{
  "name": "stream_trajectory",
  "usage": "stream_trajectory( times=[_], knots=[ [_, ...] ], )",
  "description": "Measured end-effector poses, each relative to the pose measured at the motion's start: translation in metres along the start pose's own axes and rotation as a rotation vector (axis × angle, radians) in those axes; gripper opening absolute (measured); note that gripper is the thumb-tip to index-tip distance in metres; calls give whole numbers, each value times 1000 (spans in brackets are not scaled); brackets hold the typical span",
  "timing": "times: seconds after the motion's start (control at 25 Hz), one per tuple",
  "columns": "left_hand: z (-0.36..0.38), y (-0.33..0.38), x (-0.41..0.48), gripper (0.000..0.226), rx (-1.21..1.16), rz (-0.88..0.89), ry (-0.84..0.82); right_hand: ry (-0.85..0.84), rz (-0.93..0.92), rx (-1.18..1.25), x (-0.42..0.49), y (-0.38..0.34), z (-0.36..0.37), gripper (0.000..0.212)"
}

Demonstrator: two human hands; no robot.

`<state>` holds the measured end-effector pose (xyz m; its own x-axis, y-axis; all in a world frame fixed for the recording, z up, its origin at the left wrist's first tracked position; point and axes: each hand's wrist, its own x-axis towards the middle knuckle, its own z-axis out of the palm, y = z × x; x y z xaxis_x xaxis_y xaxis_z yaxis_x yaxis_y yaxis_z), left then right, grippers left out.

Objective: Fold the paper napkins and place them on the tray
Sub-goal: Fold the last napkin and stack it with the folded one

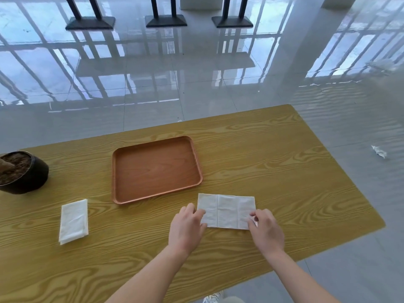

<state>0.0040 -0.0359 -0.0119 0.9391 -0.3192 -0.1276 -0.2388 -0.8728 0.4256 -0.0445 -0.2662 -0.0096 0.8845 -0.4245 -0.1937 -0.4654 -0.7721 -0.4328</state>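
Note:
A white paper napkin [227, 209] lies flat on the wooden table [284, 171], creased into panels, just below the right front corner of the tray. My left hand [188, 226] pinches the napkin's near left corner. My right hand [265, 228] pinches its near right corner, which is lifted slightly off the table. The brown rectangular tray [156, 169] sits behind the napkin with nothing in it. A small stack of folded white napkins [74, 220] rests on the table to the left, apart from both hands.
A dark round pot [21, 171] holding brown material stands at the table's left edge. A crumpled white scrap [379, 151] lies on the glossy tiled floor to the right. Black stand bases [166, 19] line the floor far behind the table.

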Motion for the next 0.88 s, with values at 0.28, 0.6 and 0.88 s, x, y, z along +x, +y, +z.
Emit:
stream_trajectory(
  times=[0.28,0.6,0.88],
  knots=[
    [1,6,8,29,277,100,-51,-89,-83,-120,4,14,5,21],
    [-14,-37,-41,36,329,107,-54,-139,-241,-124,-8,-21,30,21],
    [-36,-104,-103,35,339,-96,23,-234,-450,-121,-35,-91,70,22]
  ],
)
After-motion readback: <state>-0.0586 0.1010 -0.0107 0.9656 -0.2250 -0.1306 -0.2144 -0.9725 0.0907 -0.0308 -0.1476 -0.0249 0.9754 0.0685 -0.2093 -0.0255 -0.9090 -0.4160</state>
